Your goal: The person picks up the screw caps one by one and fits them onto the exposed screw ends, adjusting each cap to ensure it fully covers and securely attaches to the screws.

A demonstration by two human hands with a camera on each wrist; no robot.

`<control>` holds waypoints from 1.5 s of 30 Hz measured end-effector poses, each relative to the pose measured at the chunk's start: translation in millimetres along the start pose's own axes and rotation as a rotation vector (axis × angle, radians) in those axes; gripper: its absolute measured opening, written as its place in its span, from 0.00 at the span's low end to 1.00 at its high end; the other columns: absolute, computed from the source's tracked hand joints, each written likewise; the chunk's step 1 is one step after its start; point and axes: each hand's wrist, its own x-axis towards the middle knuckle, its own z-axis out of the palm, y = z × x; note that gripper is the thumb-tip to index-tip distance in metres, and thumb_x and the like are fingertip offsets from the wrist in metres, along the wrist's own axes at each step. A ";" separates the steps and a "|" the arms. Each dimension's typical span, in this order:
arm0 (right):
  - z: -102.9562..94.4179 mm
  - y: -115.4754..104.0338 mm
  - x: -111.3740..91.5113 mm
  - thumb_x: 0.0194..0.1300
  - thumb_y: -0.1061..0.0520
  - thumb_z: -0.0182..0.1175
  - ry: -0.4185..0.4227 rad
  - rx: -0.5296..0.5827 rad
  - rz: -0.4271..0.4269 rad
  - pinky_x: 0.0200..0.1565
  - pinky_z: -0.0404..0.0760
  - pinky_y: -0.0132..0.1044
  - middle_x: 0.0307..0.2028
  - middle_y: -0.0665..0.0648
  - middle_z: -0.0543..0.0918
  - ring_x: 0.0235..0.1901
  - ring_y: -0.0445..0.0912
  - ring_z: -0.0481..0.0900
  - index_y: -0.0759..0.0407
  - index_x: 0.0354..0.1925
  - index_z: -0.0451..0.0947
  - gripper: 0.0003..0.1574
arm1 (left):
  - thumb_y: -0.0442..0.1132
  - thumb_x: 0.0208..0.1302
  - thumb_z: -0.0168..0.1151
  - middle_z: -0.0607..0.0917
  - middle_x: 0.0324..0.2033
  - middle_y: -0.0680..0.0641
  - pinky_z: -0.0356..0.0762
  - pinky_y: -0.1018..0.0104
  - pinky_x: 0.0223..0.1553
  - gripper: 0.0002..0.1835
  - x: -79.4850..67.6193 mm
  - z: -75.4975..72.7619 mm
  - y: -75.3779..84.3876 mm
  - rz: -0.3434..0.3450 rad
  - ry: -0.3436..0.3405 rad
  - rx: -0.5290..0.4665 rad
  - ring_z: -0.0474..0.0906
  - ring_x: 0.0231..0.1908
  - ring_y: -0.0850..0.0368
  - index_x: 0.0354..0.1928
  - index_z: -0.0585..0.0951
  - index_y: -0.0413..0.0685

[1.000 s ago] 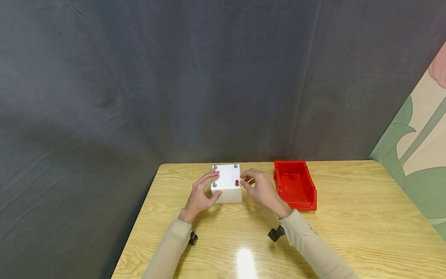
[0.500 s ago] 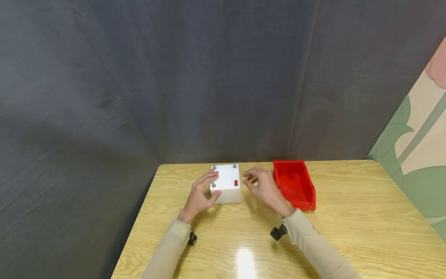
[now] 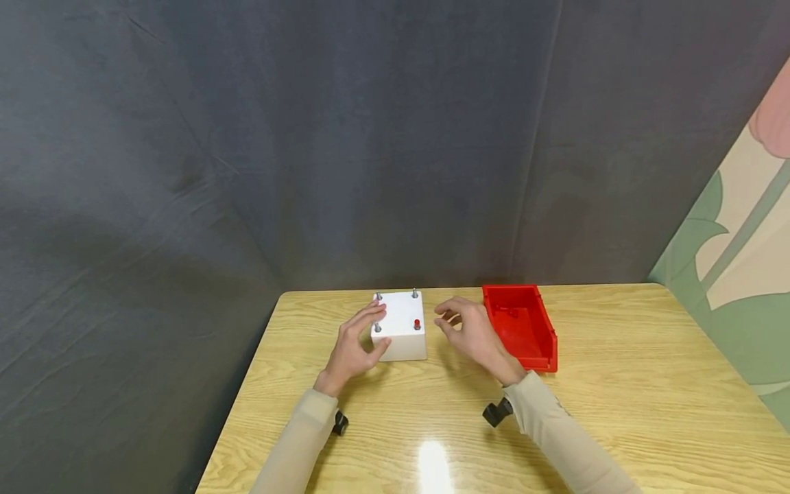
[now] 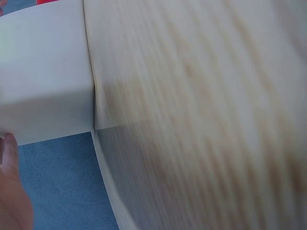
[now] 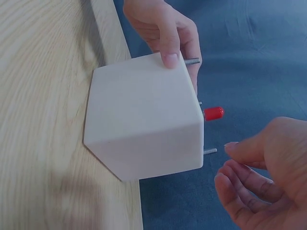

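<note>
A white block [image 3: 401,314] stands on the table with a threaded metal stud at each top corner. A red cap [image 3: 417,322] sits over the near right stud; in the right wrist view the cap [image 5: 214,113] sticks out from the block's face. My left hand [image 3: 354,348] holds the block's left side, its thumb [image 5: 169,48] on the near face and its fingers over the top. To the right of the block, my right hand [image 3: 474,336] hovers apart from it, fingers loosely curled with nothing visible in them. A bare stud [image 5: 210,151] lies close to its fingertips.
A red open-front bin [image 3: 535,362] stands right of my right hand, with a few small red pieces [image 3: 509,311] at its back. A dark curtain [image 3: 395,151] hangs behind the wooden table [image 3: 617,370]. Small black wrist cameras [image 3: 497,413] sit under the sleeves.
My right hand has drawn back to the right, away from the red cap and the block's edge. My left hand stays on the block.
</note>
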 end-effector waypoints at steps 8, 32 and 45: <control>-2.6 4.5 0.1 0.63 0.70 0.73 0.029 -0.005 0.002 0.40 0.95 0.48 0.39 0.62 0.91 0.35 0.51 0.89 0.65 0.43 0.88 0.09 | 0.36 0.59 0.76 0.84 0.65 0.37 0.71 0.50 0.78 0.28 0.0 0.4 -0.7 0.021 0.006 0.001 0.75 0.72 0.37 0.62 0.83 0.35; -16.4 6.5 0.0 0.65 0.68 0.72 0.032 -0.021 0.053 0.43 0.95 0.50 0.41 0.62 0.91 0.36 0.53 0.88 0.65 0.44 0.89 0.09 | 0.37 0.60 0.76 0.84 0.65 0.38 0.71 0.51 0.78 0.28 0.4 0.2 -1.5 0.002 -0.003 -0.006 0.76 0.72 0.38 0.62 0.84 0.37; -22.0 13.1 1.1 0.67 0.67 0.70 0.029 -0.031 0.070 0.45 0.95 0.53 0.42 0.61 0.91 0.37 0.52 0.87 0.64 0.46 0.89 0.09 | 0.37 0.59 0.76 0.84 0.65 0.39 0.72 0.51 0.78 0.28 0.1 0.3 -2.7 0.006 -0.002 0.003 0.76 0.72 0.39 0.62 0.84 0.38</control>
